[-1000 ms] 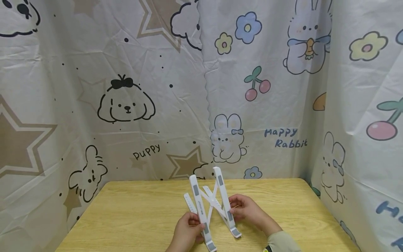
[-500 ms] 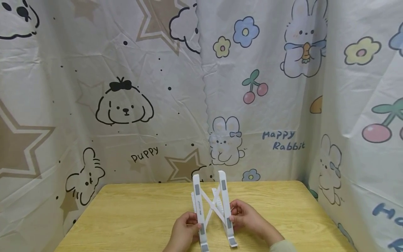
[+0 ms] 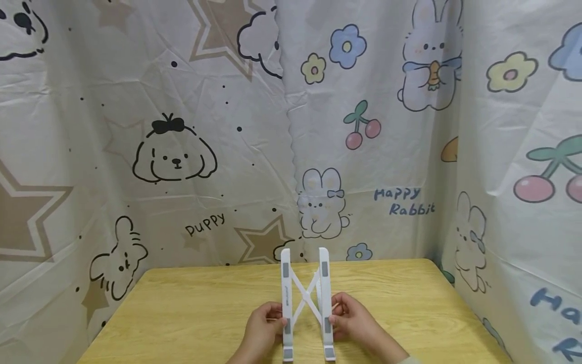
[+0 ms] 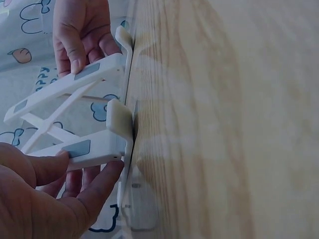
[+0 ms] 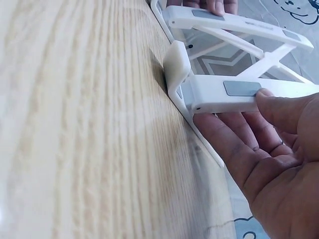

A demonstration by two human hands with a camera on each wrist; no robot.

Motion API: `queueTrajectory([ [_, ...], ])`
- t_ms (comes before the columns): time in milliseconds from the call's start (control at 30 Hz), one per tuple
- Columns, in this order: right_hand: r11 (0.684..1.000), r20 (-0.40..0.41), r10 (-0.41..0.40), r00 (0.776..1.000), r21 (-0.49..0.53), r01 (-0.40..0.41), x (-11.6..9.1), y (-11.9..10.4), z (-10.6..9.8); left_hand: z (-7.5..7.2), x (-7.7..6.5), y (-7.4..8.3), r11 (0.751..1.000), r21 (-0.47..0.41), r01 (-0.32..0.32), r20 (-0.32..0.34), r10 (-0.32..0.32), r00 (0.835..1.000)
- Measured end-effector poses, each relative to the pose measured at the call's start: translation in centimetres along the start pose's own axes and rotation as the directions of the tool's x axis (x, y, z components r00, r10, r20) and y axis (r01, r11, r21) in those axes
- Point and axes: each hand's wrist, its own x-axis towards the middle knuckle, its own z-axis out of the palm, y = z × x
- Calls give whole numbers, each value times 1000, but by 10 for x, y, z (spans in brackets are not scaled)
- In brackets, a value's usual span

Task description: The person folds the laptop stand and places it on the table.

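Note:
A white folding laptop stand (image 3: 287,293) with grey pads and an X-shaped brace stands near the front middle of the table in the head view, its two rails side by side and sloping up away from me. My left hand (image 3: 263,328) pinches the left rail near its lower end, thumb on top by a grey pad (image 4: 79,148) and fingers underneath. On the other side, my right hand (image 3: 359,323) grips the right rail the same way, its thumb at the edge of a pad (image 5: 242,88). Upturned lips (image 5: 177,64) show at the rails' near ends, right at the tabletop.
The light wood table (image 3: 195,313) has rounded far corners. Behind it and along both sides hang cloth curtains (image 3: 254,151) printed with puppies, rabbits, stars and flowers.
The stand has turned from a slant to point straight away from me, and its rails now look level with each other. Both hands have kept their hold.

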Motion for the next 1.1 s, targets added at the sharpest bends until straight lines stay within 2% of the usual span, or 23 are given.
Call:
queueTrajectory([
  [133,1000,-19,-4,1000,-4,4,-2,0,3,1,2,0,999,32,-5,-23,6,1000],
  [400,998,-112,-11,994,-57,5,-6,-5,9,-4,5,0,995,87,-52,-60,58,997],
  [533,995,-164,-13,986,-95,-3,-8,-8,8,-9,7,-2,999,36,-20,-26,21,999],
  [700,997,-178,12,984,-68,-24,-6,-7,5,-13,8,-4,999,-33,8,20,-8,1000],
  [1100,999,-221,13,975,-42,-22,-7,-3,10,-11,4,-4,997,-72,2,16,-1,1000],
])
